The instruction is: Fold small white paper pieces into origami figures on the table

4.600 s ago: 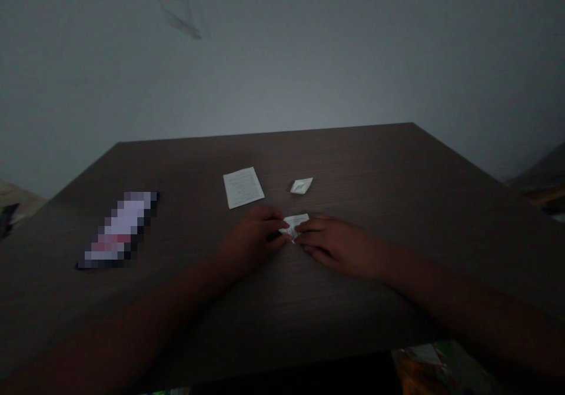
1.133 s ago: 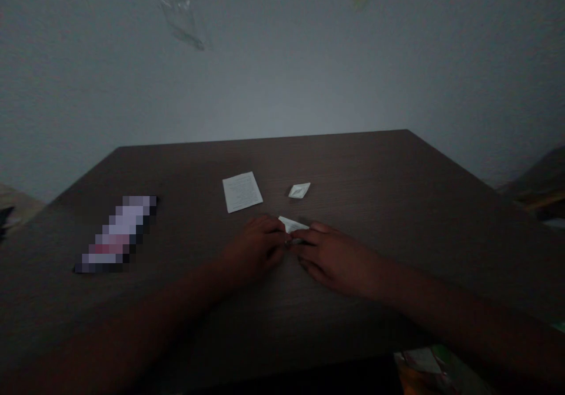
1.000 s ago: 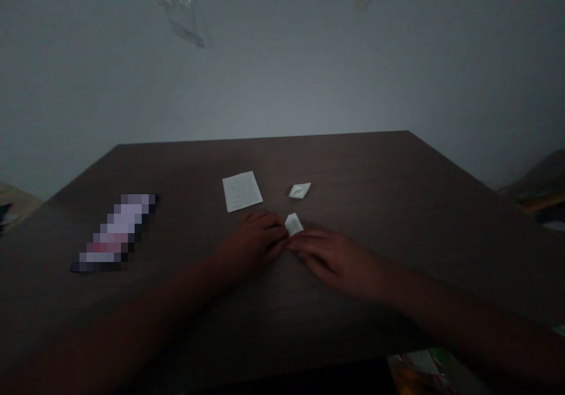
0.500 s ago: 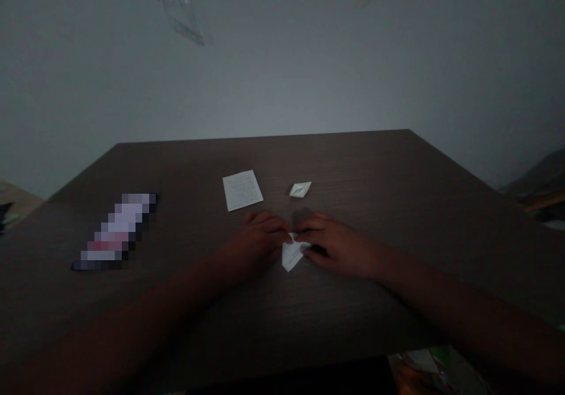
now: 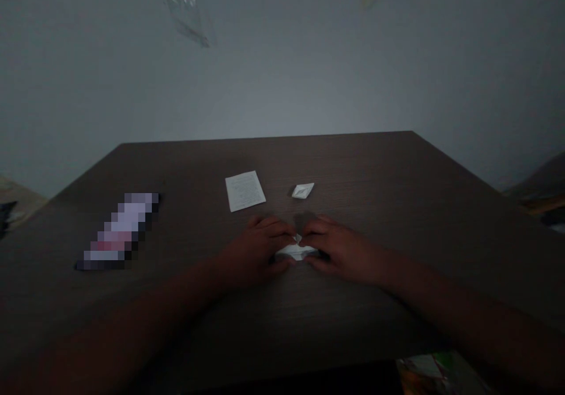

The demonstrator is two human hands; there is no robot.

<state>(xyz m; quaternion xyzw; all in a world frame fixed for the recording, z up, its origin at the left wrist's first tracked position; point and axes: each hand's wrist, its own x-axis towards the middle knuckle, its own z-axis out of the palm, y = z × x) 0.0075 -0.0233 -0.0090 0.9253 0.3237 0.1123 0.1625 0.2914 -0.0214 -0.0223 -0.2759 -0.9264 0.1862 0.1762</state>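
A small folded piece of white paper (image 5: 299,253) lies on the dark wooden table, gripped from both sides. My left hand (image 5: 260,249) is closed on its left part, thumb along the near edge and fingers at the far edge. From the right, my right hand (image 5: 339,249) pinches the other part in the same way. A little peak of paper stands between the two sets of fingertips; the ends are hidden under the hands. Just beyond my hands sits a small folded paper boat (image 5: 303,191). To its left is a square of printed paper (image 5: 245,191).
A phone (image 5: 119,230) with a blurred-out screen lies on the left of the table (image 5: 362,171). Behind the table rises a pale wall (image 5: 309,77), with a clear plastic bag (image 5: 185,6) on it. Colourful items (image 5: 428,368) show below the table's near edge.
The lower point of the folded paper has been turned up, leaving a straight near edge. My left thumb has come round to that near edge. The view has shifted slightly.
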